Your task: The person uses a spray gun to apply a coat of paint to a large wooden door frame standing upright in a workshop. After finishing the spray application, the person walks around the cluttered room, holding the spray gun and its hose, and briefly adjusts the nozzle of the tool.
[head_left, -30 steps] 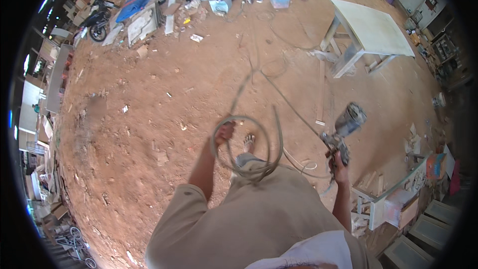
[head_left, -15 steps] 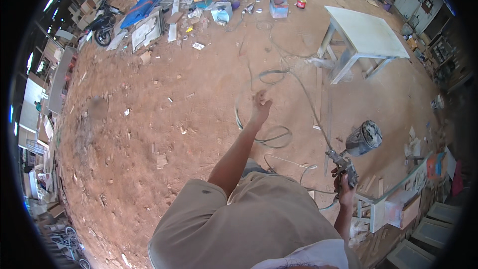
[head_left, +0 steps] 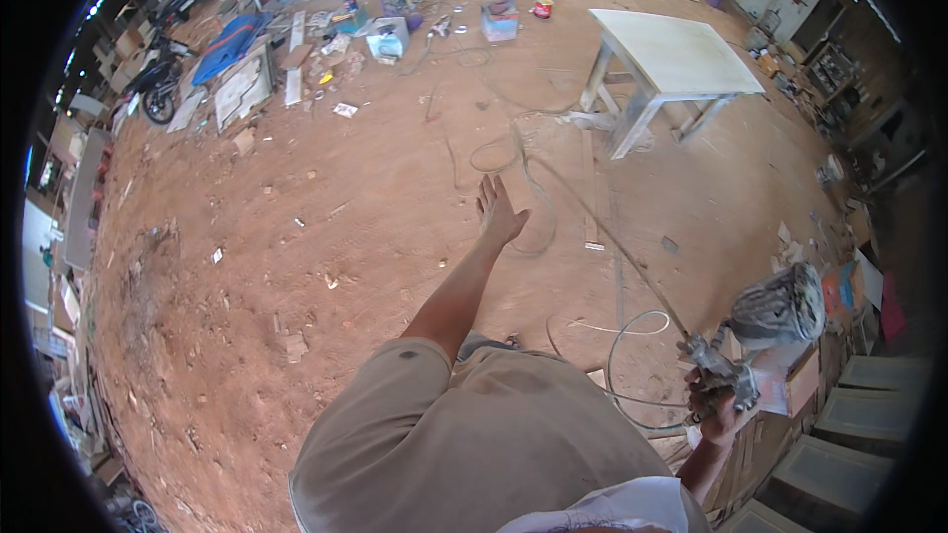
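My right hand (head_left: 719, 419) is wrapped round the grip of a paint spray gun (head_left: 721, 371) at the lower right. The gun's paint-smeared cup (head_left: 778, 308) sticks up and to the right of its body. A thin hose (head_left: 620, 245) stretches from near the gun toward the far floor, and another loop of hose (head_left: 612, 360) hangs beside my right wrist. Out in front of me, my left hand (head_left: 504, 215) is empty with fingers spread, held over the hose loops on the dirt floor. What the right fingers do behind the grip is partly hidden.
A whitish table (head_left: 681, 54) stands ahead to the right. Boxes (head_left: 387, 39), scraps and a red can (head_left: 542, 8) lie farther off. A motorcycle (head_left: 158, 89) is at the far left. Pale framed panels (head_left: 834, 459) rest at the lower right, near wood pieces.
The spray gun has moved right and slightly down with my right hand. My left hand's fingers have spread out. The hose loops have shifted, and the surroundings have slid left in view.
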The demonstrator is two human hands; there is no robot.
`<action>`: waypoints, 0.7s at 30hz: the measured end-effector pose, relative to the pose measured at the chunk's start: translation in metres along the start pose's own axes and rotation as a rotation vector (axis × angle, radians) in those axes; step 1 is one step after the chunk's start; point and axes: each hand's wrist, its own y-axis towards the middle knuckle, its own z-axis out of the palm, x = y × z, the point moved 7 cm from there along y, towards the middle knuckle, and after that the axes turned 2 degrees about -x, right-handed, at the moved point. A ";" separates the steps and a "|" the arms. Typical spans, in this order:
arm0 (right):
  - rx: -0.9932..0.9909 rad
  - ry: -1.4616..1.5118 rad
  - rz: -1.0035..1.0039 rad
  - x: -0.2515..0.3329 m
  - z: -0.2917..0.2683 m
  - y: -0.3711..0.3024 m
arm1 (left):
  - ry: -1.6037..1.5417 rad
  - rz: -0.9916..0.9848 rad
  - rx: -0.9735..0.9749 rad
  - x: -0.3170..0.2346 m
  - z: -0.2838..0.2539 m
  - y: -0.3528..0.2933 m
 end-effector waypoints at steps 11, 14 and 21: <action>-0.118 0.247 -0.176 0.033 -0.074 -0.095 | -0.739 -0.196 -0.178 -0.079 0.059 0.039; -0.200 0.258 -0.211 0.034 -0.079 -0.108 | -0.806 -0.149 -0.090 -0.090 0.082 0.055; -0.173 0.182 -0.225 0.038 -0.083 -0.097 | -1.765 -0.276 0.540 -0.052 0.092 0.004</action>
